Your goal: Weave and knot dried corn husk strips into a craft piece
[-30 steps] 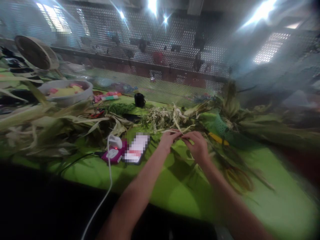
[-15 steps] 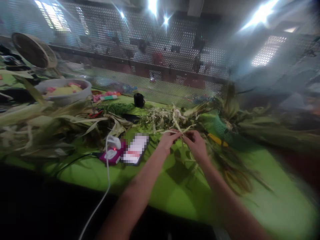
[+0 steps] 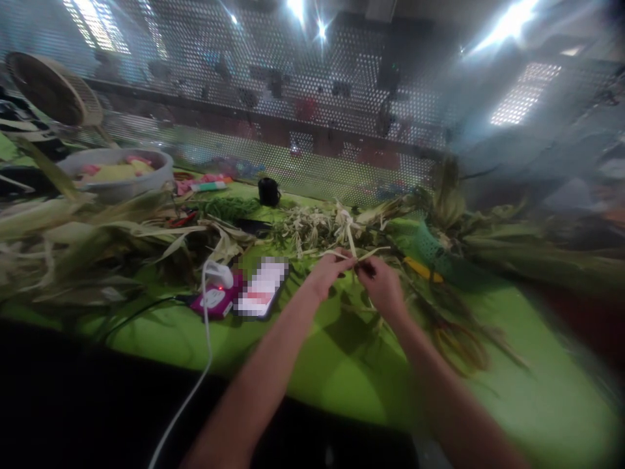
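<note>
Both my hands meet over the green tabletop (image 3: 332, 378), pinching pale strips of corn husk (image 3: 352, 241). My left hand (image 3: 328, 272) is closed, thumb and finger on the strips near where they cross. My right hand (image 3: 381, 279) is closed just beside it, its fingertips on the same crossing; one strip end sticks out to the upper right above it. Another strip rises away from the fingers toward a pile of small pale husk pieces (image 3: 310, 225). The exact hold at the fingertips is too small to make out.
Dried corn husks (image 3: 112, 241) heap on the left. A phone (image 3: 263, 286) lies by a purple power socket (image 3: 219, 296) with a white plug and cable. Yellow-handled scissors (image 3: 461, 348) lie right, near green mesh (image 3: 432, 247). Behind are a black cup (image 3: 269, 192), grey basin (image 3: 161, 176) and fan (image 3: 90, 98).
The crossed husk strips have shifted: the upright strip now stands straighter, and the right-hand end reaches further right. My hands stay together, with the right fingers curled more. The view has shifted slightly.
</note>
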The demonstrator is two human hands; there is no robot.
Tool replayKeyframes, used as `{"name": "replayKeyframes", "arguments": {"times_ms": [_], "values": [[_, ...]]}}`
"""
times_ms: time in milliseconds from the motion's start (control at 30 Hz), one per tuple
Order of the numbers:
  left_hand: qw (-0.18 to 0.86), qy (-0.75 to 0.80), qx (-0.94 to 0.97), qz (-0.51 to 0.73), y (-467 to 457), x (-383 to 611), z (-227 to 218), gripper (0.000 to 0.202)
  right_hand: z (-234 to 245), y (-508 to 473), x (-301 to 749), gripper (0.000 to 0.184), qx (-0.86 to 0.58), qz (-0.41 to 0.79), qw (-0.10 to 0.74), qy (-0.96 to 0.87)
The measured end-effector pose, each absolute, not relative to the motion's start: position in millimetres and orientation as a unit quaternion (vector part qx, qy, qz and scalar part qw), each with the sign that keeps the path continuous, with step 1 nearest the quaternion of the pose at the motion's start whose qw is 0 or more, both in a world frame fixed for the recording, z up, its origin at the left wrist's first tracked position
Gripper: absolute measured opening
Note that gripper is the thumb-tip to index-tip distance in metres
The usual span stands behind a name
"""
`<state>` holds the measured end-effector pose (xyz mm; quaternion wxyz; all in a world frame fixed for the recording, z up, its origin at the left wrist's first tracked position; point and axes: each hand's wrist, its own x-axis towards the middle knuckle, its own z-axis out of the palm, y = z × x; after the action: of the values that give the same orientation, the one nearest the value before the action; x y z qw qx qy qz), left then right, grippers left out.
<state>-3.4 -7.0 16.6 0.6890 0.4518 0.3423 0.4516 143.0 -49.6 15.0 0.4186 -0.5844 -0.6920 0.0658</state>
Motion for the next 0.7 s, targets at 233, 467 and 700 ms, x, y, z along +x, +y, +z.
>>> {"name": "replayKeyframes", "arguments": {"times_ms": [233,467,700], "values": [[0.564,0.341,0.569,0.492,-3.3,-4.1,18.7,0.014,16.6,-53.7,142.7,0.008,-0.611,-0.045,0.369,-0.699],[0.693,0.310,0.426,0.492,-5.8,1.5,14.4,0.031,3.9,-49.9,139.4,0.012,-0.602,-0.013,0.392,-0.696],[0.770,0.274,0.308,0.488,-8.0,6.5,8.8,0.033,-6.2,-51.1,142.7,0.016,-0.567,-0.059,0.375,-0.731]]}}
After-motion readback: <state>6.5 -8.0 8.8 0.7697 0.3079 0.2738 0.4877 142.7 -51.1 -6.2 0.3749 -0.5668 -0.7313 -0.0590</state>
